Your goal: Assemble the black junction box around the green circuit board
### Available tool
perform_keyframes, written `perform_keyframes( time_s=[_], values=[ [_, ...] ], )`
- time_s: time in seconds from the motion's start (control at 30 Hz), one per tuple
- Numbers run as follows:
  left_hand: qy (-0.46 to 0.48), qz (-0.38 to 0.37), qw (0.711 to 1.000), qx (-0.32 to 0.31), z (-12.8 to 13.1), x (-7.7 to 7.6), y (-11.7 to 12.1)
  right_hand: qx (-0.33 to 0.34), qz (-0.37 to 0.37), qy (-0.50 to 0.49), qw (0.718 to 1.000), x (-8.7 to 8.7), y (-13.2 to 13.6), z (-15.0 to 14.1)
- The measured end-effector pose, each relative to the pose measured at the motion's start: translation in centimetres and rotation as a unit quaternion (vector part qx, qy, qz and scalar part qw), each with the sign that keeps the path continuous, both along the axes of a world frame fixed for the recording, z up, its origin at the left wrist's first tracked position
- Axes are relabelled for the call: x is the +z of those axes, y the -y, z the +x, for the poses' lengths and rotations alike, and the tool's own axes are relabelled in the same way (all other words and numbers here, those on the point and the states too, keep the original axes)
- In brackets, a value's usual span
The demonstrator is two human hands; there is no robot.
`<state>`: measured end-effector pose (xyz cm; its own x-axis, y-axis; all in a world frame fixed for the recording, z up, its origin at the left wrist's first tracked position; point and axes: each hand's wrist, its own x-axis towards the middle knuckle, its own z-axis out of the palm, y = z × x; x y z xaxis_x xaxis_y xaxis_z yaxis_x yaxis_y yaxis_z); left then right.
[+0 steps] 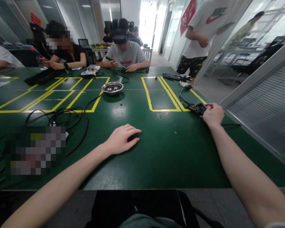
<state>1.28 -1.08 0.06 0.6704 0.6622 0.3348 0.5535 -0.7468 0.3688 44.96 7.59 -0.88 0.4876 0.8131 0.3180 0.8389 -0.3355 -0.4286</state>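
My left hand (122,139) lies on the green table (156,161), thumb and fingers apart, with nothing between them. Out to the right, my right hand (213,114) has its fingers bent around the near end of a dark electronic device (197,108) with a small screen and orange and blue bits. The device rests on the table. A black cable (182,95) runs from its far end toward a white object with a black plug-like part (185,85). My right fingertips are partly hidden behind the hand.
A steel bowl (112,88) holds small metal pieces. Black cables (85,120) loop at the left beside a blurred-out object (38,152). Yellow tape (165,110) marks rectangles. A folded black tripod-like thing (175,77) lies at the far right. Across the table a person (127,53) handles tools; another person (204,34) stands right.
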Motion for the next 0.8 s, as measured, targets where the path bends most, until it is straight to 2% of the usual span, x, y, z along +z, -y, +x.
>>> perform_keyframes(
  time_s=[0.1,0.17,0.47,0.7,0.8],
  values=[
    [-0.003,0.0,1.0,-0.003,0.0,0.1,0.0,-0.057,0.0,-0.035,0.998,0.6,0.3,-0.6],
    [-0.005,0.0,1.0,-0.004,0.0,0.1,0.1,-0.07,0.002,-0.048,0.996,1.0,0.4,-1.0],
    [-0.008,0.003,1.0,-0.004,0.0,0.0,0.1,-0.087,0.024,-0.084,0.992,1.0,0.5,-1.5],
    [-0.013,0.001,1.0,-0.006,0.0,0.0,0.0,-0.094,0.042,-0.057,0.993,0.4,-0.1,-0.9],
    [-0.013,0.0,1.0,-0.004,0.1,0.1,0.1,-0.067,0.047,-0.028,0.996,0.2,-0.2,-0.7]
  ],
)
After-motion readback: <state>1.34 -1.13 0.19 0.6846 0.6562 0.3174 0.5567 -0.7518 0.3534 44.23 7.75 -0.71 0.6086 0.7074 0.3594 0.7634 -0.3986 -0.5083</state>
